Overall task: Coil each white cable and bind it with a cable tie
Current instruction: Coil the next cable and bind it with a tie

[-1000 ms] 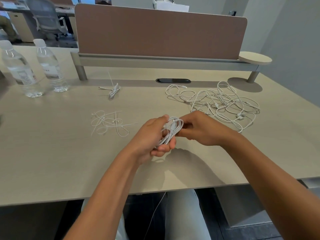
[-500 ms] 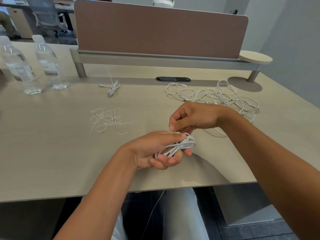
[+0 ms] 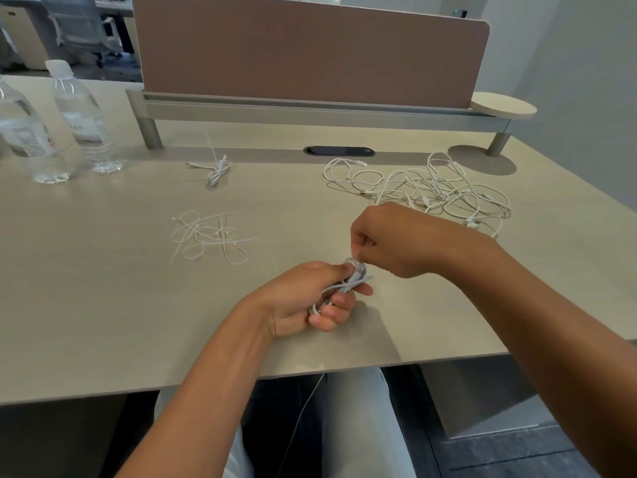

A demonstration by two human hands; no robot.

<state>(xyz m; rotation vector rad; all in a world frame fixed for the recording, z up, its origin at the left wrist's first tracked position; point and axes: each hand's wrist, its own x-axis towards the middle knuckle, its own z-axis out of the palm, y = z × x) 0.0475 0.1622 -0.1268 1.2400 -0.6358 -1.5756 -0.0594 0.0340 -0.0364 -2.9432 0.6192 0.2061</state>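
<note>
Two clear water bottles [image 3: 58,122] stand at the desk's [image 3: 86,288] far left corner. Right of them, near the back edge, lies a bound cable coil [image 3: 218,170]; loose cable ties [image 3: 210,236] sit nearer the middle. Toward the front edge, the left hand [image 3: 310,301] curls its fingers around a coiled white cable [image 3: 348,284]. Just above it, the right hand [image 3: 389,239] is fisted, pinching something thin at the coil's top. A tangle of white cables [image 3: 437,191] lies toward the back right.
</note>
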